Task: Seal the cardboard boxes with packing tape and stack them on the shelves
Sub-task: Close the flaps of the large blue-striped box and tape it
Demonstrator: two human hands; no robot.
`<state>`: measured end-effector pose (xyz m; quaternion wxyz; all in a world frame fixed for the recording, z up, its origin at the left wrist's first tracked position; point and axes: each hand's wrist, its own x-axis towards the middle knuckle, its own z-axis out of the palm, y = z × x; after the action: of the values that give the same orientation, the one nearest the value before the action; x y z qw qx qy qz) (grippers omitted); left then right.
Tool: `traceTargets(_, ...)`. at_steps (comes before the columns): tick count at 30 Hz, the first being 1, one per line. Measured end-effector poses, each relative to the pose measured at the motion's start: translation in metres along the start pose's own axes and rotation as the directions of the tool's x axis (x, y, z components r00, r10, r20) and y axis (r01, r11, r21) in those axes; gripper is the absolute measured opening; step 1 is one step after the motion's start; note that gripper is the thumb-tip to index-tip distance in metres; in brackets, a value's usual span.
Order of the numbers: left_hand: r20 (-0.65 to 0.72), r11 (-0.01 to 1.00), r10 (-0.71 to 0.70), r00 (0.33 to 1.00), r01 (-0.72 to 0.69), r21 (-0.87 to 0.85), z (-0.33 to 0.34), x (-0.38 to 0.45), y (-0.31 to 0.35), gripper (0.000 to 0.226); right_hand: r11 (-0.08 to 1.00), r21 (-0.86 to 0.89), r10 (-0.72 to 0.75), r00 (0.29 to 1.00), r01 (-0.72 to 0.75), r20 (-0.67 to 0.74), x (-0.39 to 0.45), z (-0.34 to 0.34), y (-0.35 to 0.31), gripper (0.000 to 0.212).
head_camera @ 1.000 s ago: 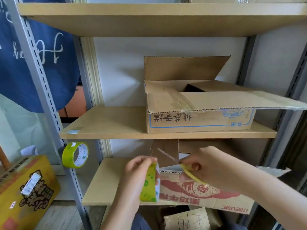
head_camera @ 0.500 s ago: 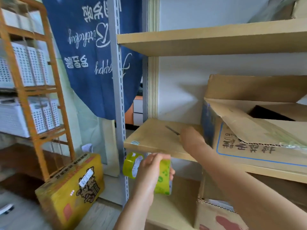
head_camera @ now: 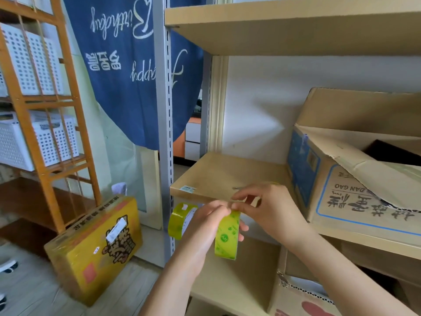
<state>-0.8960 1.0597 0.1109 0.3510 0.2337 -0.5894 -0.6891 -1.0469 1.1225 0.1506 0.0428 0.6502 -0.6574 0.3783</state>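
My left hand [head_camera: 206, 221] grips the tape roll [head_camera: 227, 236], fingers curled round its far side and thumb side toward me. The roll stands on edge, its yellow-green band running up and down, and its hole axis lies roughly left to right, so the flat faces look sideways; only the printed outer band is turned toward me. My right hand [head_camera: 271, 208] sits just right of the left and touches the roll's top, thumb and forefinger pinched together there at the band; whether a loose tape end is between them I cannot tell. The other right fingers hang loosely curled above.

Behind both hands is the front edge of the shelf [head_camera: 218, 176], and a thin dark thing lies on it just beyond my right fingertips, too blurred to name. Right of my right hand, on the same shelf, stands the open box [head_camera: 355, 201] with blue printing, its flaps up and torn, its long side running away to the right. Below my right forearm a second box [head_camera: 303, 302] shows its serrated flap edge. Just left of my left hand a spare roll [head_camera: 180, 221] hangs at the post [head_camera: 165, 133]. Further left, on the floor, leans a yellow carton [head_camera: 95, 247].
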Motion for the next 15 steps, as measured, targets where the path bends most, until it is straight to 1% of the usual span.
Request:
traceTargets(1, 0.007, 1.0, -0.003, 1.0, 0.003, 0.007, -0.001, 0.002, -0.001, 0.02, 1.0, 0.009, -0.003, 1.0, 0.004, -0.031, -0.001, 0.002, 0.001, 0.005)
traceTargets(3, 0.014, 0.999, -0.01, 1.0, 0.01, 0.038, -0.002, 0.006, -0.002, 0.018, 1.0, 0.013, -0.002, 0.998, 0.002, -0.056, -0.003, 0.008, 0.003, 0.007)
traceTargets(5, 0.007, 0.998, -0.033, 0.999, 0.033, 0.06, -0.001, 0.008, -0.004, 0.017, 0.997, -0.077, -0.019, 0.995, 0.012, -0.1, -0.008, 0.013, 0.004, 0.008)
traceTargets(7, -0.006, 0.996, -0.084, 0.996, 0.084, 0.028, 0.001, 0.01, -0.005, 0.017, 0.981, -0.191, -0.048, 0.988, 0.019, -0.146, -0.012, 0.017, 0.006, 0.007)
traceTargets(8, -0.017, 0.993, -0.118, 0.993, 0.118, 0.004, 0.004, 0.012, -0.006, 0.018, 0.977, -0.215, -0.038, 0.987, 0.004, -0.155, -0.013, 0.018, 0.009, 0.006)
traceTargets(10, -0.088, 0.979, -0.201, 0.976, 0.201, -0.011, 0.012, 0.015, -0.012, 0.017, 0.981, -0.179, 0.05, 0.989, -0.074, -0.138, -0.014, 0.022, 0.016, 0.007)
traceTargets(12, -0.215, 0.963, -0.251, 0.944, 0.266, 0.044, 0.019, 0.019, -0.023, 0.017, 0.981, -0.149, 0.108, 0.986, -0.126, -0.127, -0.014, 0.025, 0.023, 0.01)
traceTargets(13, -0.268, 0.958, -0.258, 0.928, 0.282, 0.055, 0.022, 0.02, -0.028, 0.02, 0.98, -0.149, 0.113, 0.984, -0.133, -0.138, -0.013, 0.026, 0.025, 0.011)
traceTargets(15, -0.293, 0.962, -0.247, 0.924, 0.27, 0.042, 0.028, 0.026, -0.033, 0.024, 0.977, -0.128, 0.15, 0.975, -0.172, -0.165, -0.005, 0.025, 0.028, 0.01)
